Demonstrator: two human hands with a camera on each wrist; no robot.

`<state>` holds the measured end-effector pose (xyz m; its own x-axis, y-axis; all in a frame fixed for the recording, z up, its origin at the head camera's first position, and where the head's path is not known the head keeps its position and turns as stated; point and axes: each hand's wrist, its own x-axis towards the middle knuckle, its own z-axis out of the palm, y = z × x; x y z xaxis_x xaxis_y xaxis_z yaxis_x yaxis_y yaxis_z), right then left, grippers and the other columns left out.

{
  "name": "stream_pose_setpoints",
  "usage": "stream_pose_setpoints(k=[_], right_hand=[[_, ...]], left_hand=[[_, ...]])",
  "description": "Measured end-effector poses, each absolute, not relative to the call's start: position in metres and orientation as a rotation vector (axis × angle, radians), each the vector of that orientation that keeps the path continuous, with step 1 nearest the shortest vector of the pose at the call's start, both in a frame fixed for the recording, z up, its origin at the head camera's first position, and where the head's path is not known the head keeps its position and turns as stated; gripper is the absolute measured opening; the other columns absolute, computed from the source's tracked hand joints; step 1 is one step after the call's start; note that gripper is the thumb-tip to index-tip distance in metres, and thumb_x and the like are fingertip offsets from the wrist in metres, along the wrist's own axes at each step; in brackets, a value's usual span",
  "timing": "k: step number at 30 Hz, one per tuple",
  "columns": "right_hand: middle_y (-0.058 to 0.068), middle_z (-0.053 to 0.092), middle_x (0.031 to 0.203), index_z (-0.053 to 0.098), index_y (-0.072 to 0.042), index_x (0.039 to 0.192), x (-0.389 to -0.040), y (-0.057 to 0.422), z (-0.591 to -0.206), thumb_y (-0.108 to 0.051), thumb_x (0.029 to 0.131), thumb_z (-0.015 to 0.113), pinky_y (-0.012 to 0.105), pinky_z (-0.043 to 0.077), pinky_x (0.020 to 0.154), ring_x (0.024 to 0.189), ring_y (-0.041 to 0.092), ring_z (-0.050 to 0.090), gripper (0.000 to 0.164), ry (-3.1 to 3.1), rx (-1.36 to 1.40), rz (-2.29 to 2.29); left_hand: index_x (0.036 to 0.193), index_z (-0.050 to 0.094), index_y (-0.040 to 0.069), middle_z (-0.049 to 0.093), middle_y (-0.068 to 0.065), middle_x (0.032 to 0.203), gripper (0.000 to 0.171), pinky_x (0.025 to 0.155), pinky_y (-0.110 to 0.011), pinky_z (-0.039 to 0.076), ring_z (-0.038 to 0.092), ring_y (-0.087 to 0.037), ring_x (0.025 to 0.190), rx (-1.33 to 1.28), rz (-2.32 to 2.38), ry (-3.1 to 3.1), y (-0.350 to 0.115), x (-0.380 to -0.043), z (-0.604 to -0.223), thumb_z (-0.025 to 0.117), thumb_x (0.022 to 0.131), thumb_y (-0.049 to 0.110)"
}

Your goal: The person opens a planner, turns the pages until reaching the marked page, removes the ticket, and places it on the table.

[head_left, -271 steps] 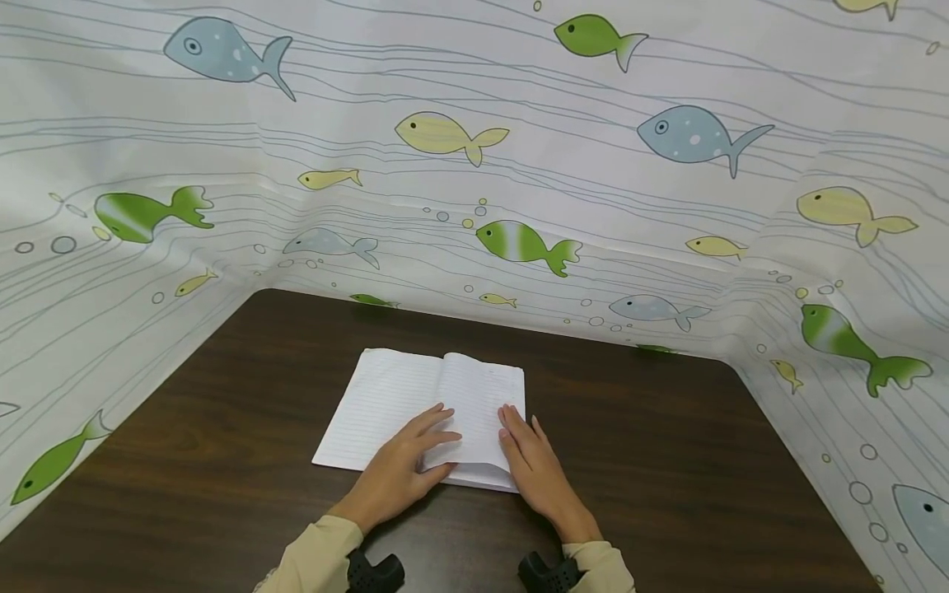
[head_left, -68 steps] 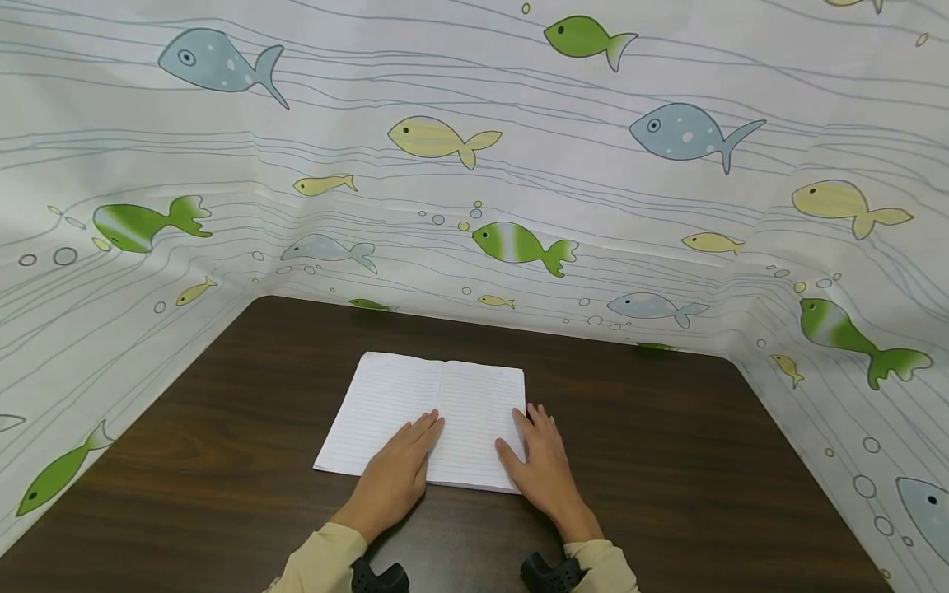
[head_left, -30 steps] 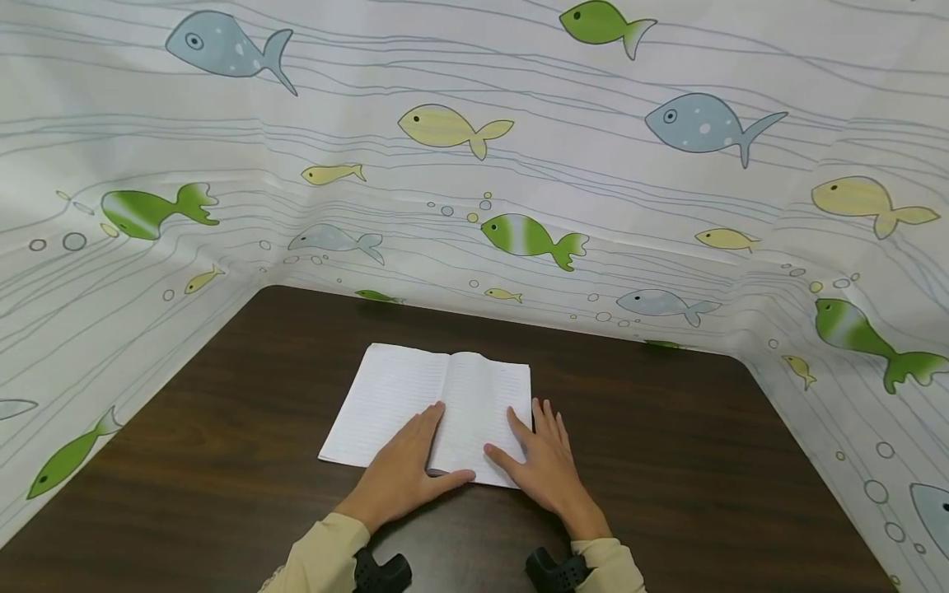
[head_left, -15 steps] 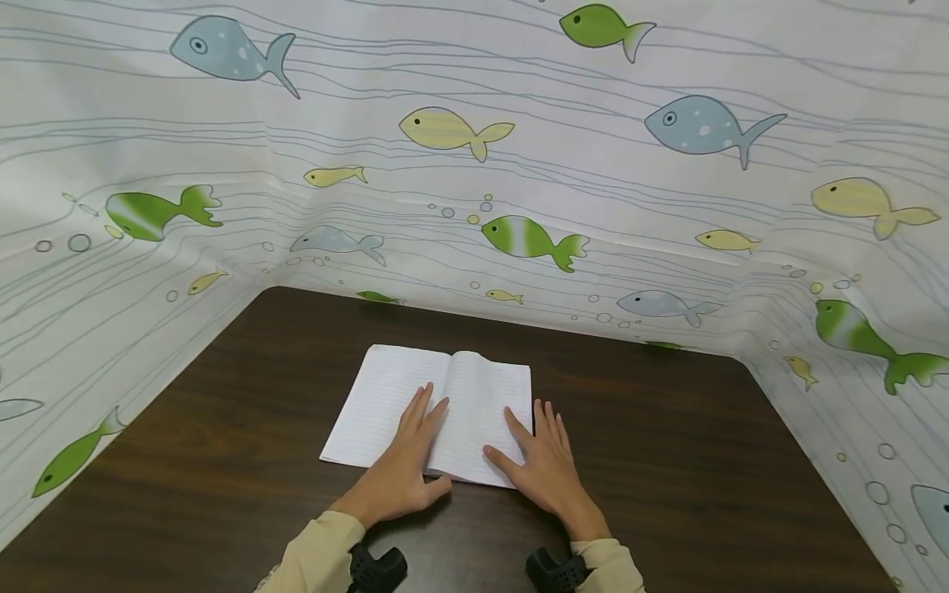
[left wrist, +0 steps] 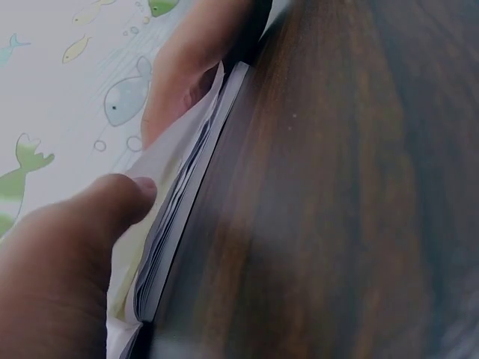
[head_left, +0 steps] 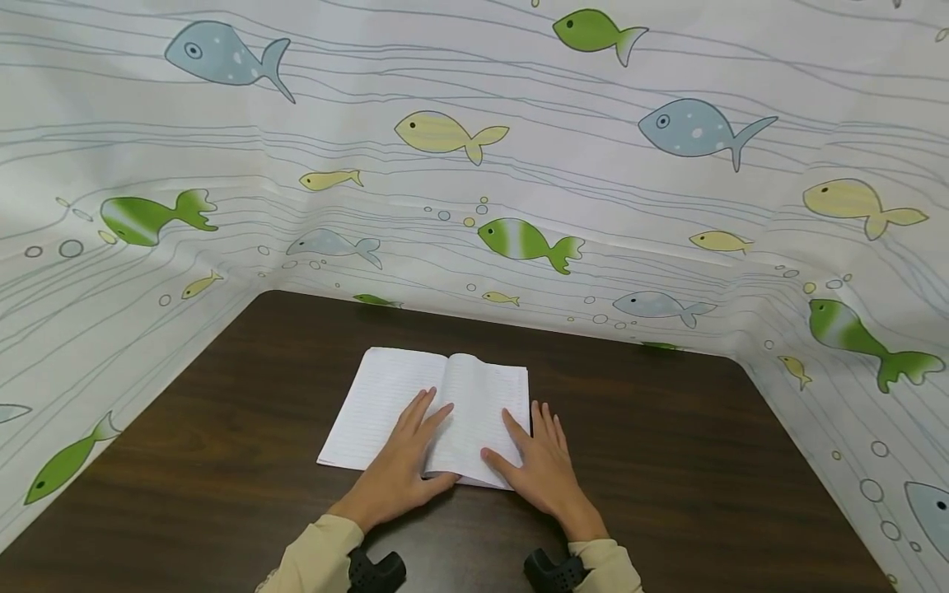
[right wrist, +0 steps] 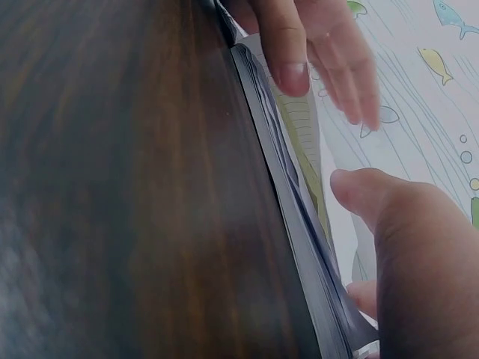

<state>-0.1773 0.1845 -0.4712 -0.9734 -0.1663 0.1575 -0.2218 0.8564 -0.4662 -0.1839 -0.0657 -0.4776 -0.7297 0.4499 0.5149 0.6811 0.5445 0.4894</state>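
An open lined notebook (head_left: 485,391) lies on the dark wooden table, its right-hand page bowed up beside the middle fold. My left hand (head_left: 396,469) spreads its fingers over the lower left page and the fold, with the thumb at the near edge. In the left wrist view that thumb (left wrist: 97,213) is right at the lifted sheet, above the stacked page edges (left wrist: 179,217). My right hand (head_left: 547,465) has thumb and index finger on the right page. Its other fingers extend past the page's right edge. In the right wrist view the right thumb (right wrist: 404,217) is extended over the paper.
The brown table (head_left: 667,461) extends around the notebook on all sides. A white sheet printed with fish (head_left: 445,66) walls in the back and both sides. Black wrist devices (head_left: 376,572) sit below the light sleeves (head_left: 315,556).
The right page lay flat 2.3 seconds ago and now bows up near the fold. My left fingers have spread apart and the thumb has swung out rightward. My right hand has barely moved since then.
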Motion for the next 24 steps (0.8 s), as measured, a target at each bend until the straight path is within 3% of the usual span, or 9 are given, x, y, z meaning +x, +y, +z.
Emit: stream_pose_setpoints(k=[3,6,11,17,24], right_hand=[[0.033,0.020,0.165,0.049,-0.012,0.155,-0.1772,0.1846,-0.4713,-0.065,0.096,0.058,0.065,0.007,0.124,0.156,0.048,0.009,0.080,-2.919,0.303,0.766],[0.033,0.019,0.165,0.048,-0.011,0.156,-0.1772,0.1848,-0.4713,-0.064,0.096,0.058,0.065,0.006,0.124,0.156,0.047,0.008,0.081,-2.921,0.303,0.774],[0.032,0.020,0.166,0.048,-0.012,0.156,-0.1769,0.1854,-0.4726,-0.064,0.097,0.057,0.065,0.006,0.124,0.156,0.046,0.009,0.079,-2.915,0.300,0.781],[0.030,0.025,0.165,0.049,-0.010,0.155,-0.1773,0.1856,-0.4739,-0.055,0.106,0.046,0.062,0.005,0.125,0.156,0.045,0.011,0.067,-2.842,0.275,0.897],[0.029,0.033,0.162,0.037,0.000,0.159,-0.1790,0.1847,-0.4700,-0.041,0.114,0.023,0.063,0.011,0.124,0.154,0.048,0.020,0.062,-2.746,0.182,1.043]], left_hand=[[0.140,0.064,0.013,0.048,-0.016,0.156,0.067,0.118,-0.057,0.034,0.037,-0.035,0.150,-1.013,-0.958,-2.368,-0.0664,-0.1858,-0.4773,0.091,0.080,0.024],[0.115,0.077,0.015,0.067,-0.007,0.136,0.040,0.115,-0.050,0.041,0.055,-0.029,0.136,-1.101,-0.940,-2.287,-0.0668,-0.1867,-0.4771,0.092,0.078,0.018],[0.093,0.080,0.017,0.075,0.004,0.109,0.018,0.096,-0.040,0.057,0.068,-0.018,0.110,-1.183,-0.952,-2.199,-0.0655,-0.1877,-0.4784,0.091,0.079,0.013],[0.091,0.079,0.017,0.074,0.009,0.100,0.016,0.084,-0.024,0.056,0.067,-0.007,0.095,-1.178,-0.977,-2.124,-0.0635,-0.1879,-0.4777,0.090,0.080,0.012],[0.103,0.077,0.015,0.072,0.007,0.106,0.027,0.085,-0.028,0.056,0.066,-0.011,0.098,-1.113,-0.896,-2.114,-0.0622,-0.1857,-0.4730,0.088,0.080,0.008]])
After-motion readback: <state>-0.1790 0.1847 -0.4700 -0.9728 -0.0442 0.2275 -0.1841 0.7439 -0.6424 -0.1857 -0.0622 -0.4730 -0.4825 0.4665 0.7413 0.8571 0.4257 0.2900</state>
